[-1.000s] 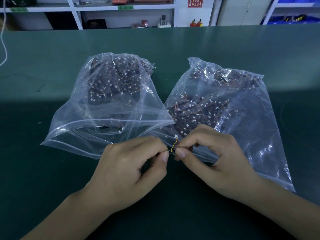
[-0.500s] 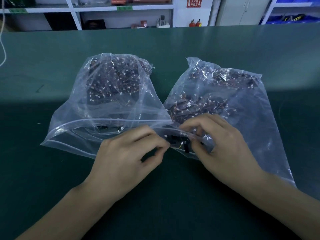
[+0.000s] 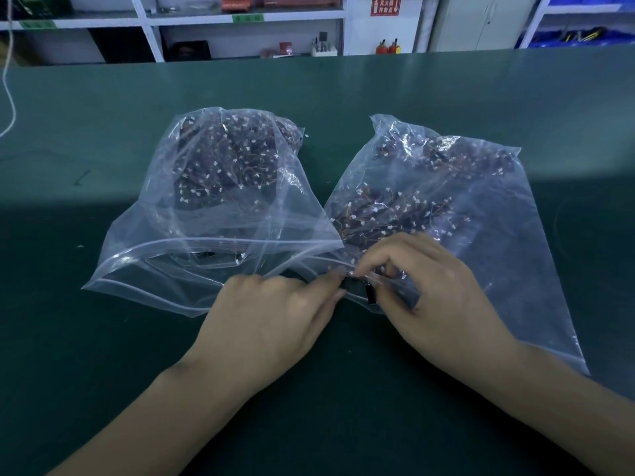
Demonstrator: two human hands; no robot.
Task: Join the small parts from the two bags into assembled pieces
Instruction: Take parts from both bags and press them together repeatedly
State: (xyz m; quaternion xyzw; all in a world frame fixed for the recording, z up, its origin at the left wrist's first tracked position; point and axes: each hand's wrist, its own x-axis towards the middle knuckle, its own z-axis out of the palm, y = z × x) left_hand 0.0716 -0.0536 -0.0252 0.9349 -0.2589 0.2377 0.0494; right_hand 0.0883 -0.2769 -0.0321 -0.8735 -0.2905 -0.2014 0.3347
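At the far left we see a white cord (image 3: 8,94) hanging down onto the green worktop (image 3: 86,338). Further right lies the left zip bag (image 3: 213,231), clear plastic, its mouth toward us and its far end heaped with dark wired connectors (image 3: 233,163) tipped in white. Our left hand (image 3: 275,314) rests knuckles up at the near edge of that bag, fingers curled, its fingertips meeting a small black part (image 3: 359,286) in the middle between the two bags. We cannot tell for certain how firmly the left hand pinches it. Our right hand (image 3: 429,290) curls over the same black part from the other side, thumb and forefinger closed on it, at the mouth of the right zip bag (image 3: 481,218). That bag spreads away to the right, holding more wired connectors (image 3: 395,214). Beyond the worktop stand white shelves (image 3: 240,18) and a red sign (image 3: 385,6).
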